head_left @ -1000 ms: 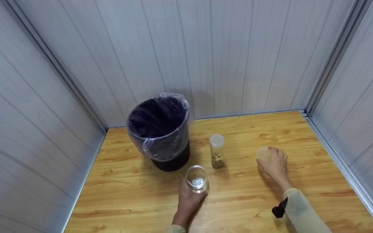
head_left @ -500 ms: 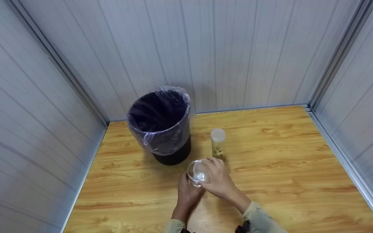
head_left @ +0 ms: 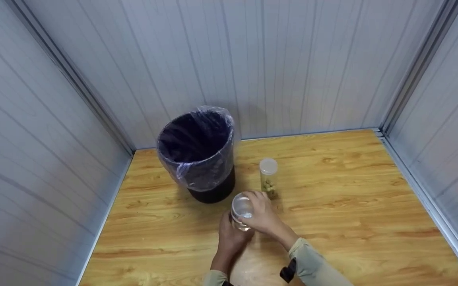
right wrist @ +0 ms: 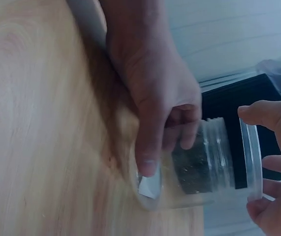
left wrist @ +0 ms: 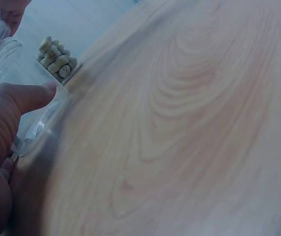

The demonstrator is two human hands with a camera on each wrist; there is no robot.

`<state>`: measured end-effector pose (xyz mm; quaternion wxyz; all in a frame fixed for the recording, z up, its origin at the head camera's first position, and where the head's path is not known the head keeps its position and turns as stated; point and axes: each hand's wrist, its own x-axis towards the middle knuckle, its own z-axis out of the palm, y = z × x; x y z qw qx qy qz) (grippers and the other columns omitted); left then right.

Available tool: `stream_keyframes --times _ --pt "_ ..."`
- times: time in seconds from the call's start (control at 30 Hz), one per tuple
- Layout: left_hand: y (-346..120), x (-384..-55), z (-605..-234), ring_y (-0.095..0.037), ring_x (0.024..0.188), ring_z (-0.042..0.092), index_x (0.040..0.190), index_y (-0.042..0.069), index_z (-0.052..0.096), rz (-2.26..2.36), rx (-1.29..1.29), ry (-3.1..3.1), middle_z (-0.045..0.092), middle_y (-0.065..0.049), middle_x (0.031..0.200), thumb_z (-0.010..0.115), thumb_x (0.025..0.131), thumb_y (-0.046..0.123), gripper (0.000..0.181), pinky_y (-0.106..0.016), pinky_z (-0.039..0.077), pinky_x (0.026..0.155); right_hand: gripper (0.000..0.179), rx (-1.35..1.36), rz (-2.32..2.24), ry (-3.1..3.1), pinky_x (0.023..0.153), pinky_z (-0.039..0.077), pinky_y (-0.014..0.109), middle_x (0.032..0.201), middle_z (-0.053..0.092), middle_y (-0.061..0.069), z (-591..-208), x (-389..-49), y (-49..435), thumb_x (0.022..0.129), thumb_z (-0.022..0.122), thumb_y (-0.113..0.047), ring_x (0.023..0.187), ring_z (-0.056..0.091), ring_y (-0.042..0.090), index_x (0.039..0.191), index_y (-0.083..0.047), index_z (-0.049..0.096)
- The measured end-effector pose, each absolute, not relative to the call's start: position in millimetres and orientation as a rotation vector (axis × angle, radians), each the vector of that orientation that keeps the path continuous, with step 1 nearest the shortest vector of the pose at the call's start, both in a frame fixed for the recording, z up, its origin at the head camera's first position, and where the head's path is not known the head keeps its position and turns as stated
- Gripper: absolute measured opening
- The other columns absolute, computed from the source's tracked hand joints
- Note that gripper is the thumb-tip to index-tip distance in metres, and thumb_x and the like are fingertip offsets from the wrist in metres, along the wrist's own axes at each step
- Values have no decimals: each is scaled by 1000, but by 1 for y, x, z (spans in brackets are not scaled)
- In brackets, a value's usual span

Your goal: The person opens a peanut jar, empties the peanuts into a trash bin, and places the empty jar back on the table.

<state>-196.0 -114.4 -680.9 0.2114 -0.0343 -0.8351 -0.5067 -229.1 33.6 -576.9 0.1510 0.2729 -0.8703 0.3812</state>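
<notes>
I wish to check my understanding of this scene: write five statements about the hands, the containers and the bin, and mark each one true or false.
1. The left hand grips a clear jar. True.
2. The right hand holds a clear lid. True.
3. In the head view, the capped container stands right of the bin. True.
4. The lid is seated on the jar. False: the right wrist view shows a gap between them.
5. The capped container is empty. False: pale pieces lie inside.
</notes>
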Motion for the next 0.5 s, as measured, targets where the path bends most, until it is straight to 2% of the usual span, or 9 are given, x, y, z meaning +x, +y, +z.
stream_keyframes --times 0.23,0.33,0.5 --pt "-122 -182 -678 -37 123 48 134 -9 41 -1430 -164 -2385 50 -24 129 90 55 13 96 -48 37 106 62 551 1075 -2530 92 41 58 115 60 18 -582 -214 103 60 84 -22 107 54 40 115 -5 63" --pt "-128 -177 -674 -35 125 46 137 -8 37 -1488 -112 -2430 50 -22 129 89 57 11 98 -45 35 109 59 419 1038 -2567 92 39 60 112 61 21 -589 -215 143 61 84 -19 105 53 44 113 -1 62" --pt "-134 -178 -671 -34 124 47 138 -8 37 -1605 -43 -2442 50 -20 129 88 57 7 97 -42 36 109 60 246 1006 -2653 93 35 63 116 56 30 -593 -226 199 66 84 -14 110 48 50 116 8 58"
